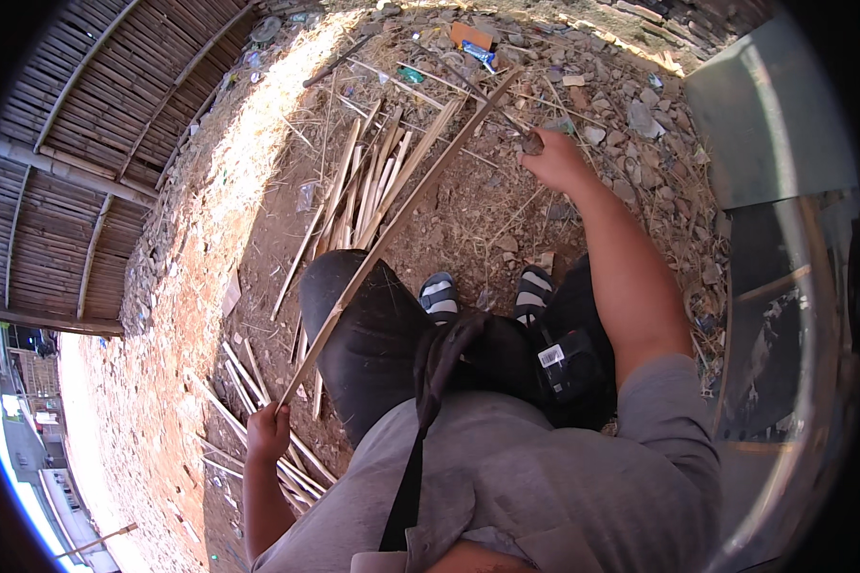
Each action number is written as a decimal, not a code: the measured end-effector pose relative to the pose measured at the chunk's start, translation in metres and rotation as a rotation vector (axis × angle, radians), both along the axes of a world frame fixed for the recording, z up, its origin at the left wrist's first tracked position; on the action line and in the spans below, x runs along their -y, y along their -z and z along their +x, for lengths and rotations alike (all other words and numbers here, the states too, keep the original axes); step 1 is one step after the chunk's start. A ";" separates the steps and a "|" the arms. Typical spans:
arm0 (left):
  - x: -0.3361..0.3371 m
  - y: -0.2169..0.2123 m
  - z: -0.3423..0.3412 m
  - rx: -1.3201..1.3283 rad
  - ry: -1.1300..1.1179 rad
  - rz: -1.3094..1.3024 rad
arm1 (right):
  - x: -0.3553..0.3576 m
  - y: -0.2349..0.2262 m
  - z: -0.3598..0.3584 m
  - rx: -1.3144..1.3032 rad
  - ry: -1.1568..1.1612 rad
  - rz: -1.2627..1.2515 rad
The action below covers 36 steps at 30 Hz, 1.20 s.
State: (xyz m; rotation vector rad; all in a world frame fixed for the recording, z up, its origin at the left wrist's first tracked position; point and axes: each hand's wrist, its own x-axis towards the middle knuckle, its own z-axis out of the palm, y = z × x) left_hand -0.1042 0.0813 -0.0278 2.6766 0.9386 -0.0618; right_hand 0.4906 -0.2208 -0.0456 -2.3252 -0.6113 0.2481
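Note:
A long bamboo strip [392,229] runs slantwise across my right-of-centre view, passing over my left knee. Its near end is gripped in my left hand [268,434], whose fingers are closed round it. My right hand [556,164] is closed on the handle of a long, dark-bladed knife [508,117]. The blade points away and to the left, crossing the strip close to its far end; whether the two touch, I cannot tell. Below the strip, a bundle of split bamboo pieces [358,186] lies on the dirt.
More split strips [248,406] lie beside my left hand. Rubble and stones [616,124] cover the ground at the far right, with a blue wrapper [478,53] among litter. A bamboo-slat wall [67,105] stands left, a grey panel [774,124] right. A dark device [569,368] rests at my lap.

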 end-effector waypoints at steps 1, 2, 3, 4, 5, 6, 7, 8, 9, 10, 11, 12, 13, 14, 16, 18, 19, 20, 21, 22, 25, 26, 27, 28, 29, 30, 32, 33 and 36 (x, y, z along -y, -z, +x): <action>-0.001 0.005 -0.001 -0.003 0.003 -0.002 | -0.003 -0.014 -0.011 -0.042 -0.004 0.023; -0.004 0.008 0.000 -0.003 0.004 0.000 | -0.006 -0.019 -0.015 0.086 -0.032 -0.049; -0.005 0.009 0.000 -0.002 0.005 0.002 | -0.007 -0.025 -0.021 0.143 -0.110 -0.081; -0.005 0.010 -0.001 0.006 0.006 0.013 | -0.006 -0.030 -0.030 0.199 -0.189 -0.112; -0.005 0.011 0.000 0.016 0.011 0.024 | -0.007 -0.035 -0.035 0.257 -0.264 -0.145; -0.005 0.012 0.000 0.025 0.014 0.035 | -0.011 -0.032 -0.035 0.262 -0.350 -0.240; -0.006 0.013 0.000 0.027 0.023 0.027 | -0.013 -0.034 -0.035 0.314 -0.404 -0.256; -0.008 0.012 -0.004 0.022 0.029 0.018 | -0.015 -0.034 -0.039 0.360 -0.462 -0.269; -0.010 0.012 -0.009 0.018 0.033 0.009 | -0.016 -0.034 -0.042 0.406 -0.521 -0.282; -0.016 0.019 -0.015 0.023 0.025 0.004 | -0.016 -0.030 -0.035 0.273 -0.384 -0.221; -0.017 0.019 -0.017 0.011 0.014 -0.019 | -0.008 -0.020 -0.021 0.136 -0.237 -0.168; -0.017 0.018 -0.015 0.014 -0.003 -0.032 | -0.003 -0.015 -0.007 0.015 -0.093 -0.105; -0.018 0.016 -0.010 0.025 -0.018 -0.043 | 0.005 -0.007 0.006 0.063 -0.032 -0.097; -0.013 0.007 -0.004 0.001 -0.043 -0.044 | 0.010 -0.004 0.007 0.097 0.024 -0.090; -0.015 0.005 -0.006 0.016 -0.048 -0.072 | 0.016 0.000 0.012 0.084 0.046 -0.078; -0.010 0.005 -0.008 0.032 -0.083 -0.155 | 0.005 -0.011 -0.001 0.096 0.032 -0.067; -0.006 0.005 -0.006 0.046 -0.114 -0.222 | -0.002 -0.015 -0.007 0.102 0.024 -0.062; 0.000 0.005 -0.002 0.054 -0.144 -0.291 | -0.006 -0.022 -0.016 0.124 -0.051 -0.096; 0.005 0.004 0.002 0.063 -0.176 -0.360 | -0.010 -0.029 -0.025 0.145 -0.128 -0.129; 0.009 0.003 0.016 0.043 -0.213 -0.440 | -0.013 -0.034 -0.031 0.173 -0.197 -0.161; 0.017 0.009 0.040 0.013 -0.160 -0.508 | -0.023 -0.034 -0.053 0.224 -0.463 -0.249; 0.022 0.007 0.045 0.015 -0.154 -0.530 | -0.031 -0.031 -0.061 0.266 -0.555 -0.226; 0.026 0.004 0.052 0.011 -0.141 -0.554 | -0.035 -0.029 -0.064 0.260 -0.599 -0.251; 0.027 0.000 0.058 0.007 -0.128 -0.579 | -0.039 -0.026 -0.066 0.254 -0.643 -0.275; 0.027 -0.002 0.062 -0.013 -0.118 -0.535 | -0.042 -0.022 -0.067 0.245 -0.688 -0.300; 0.026 -0.004 0.067 -0.034 -0.099 -0.495 | -0.039 -0.007 -0.059 0.177 -0.604 -0.269; 0.024 -0.002 0.071 -0.050 -0.065 -0.441 | -0.028 0.024 -0.029 0.050 -0.424 -0.210; 0.024 -0.003 0.071 -0.067 -0.083 -0.437 | -0.028 0.014 -0.028 0.032 -0.400 -0.239; 0.026 -0.005 0.065 -0.084 -0.123 -0.449 | -0.026 -0.014 -0.035 0.047 -0.391 -0.295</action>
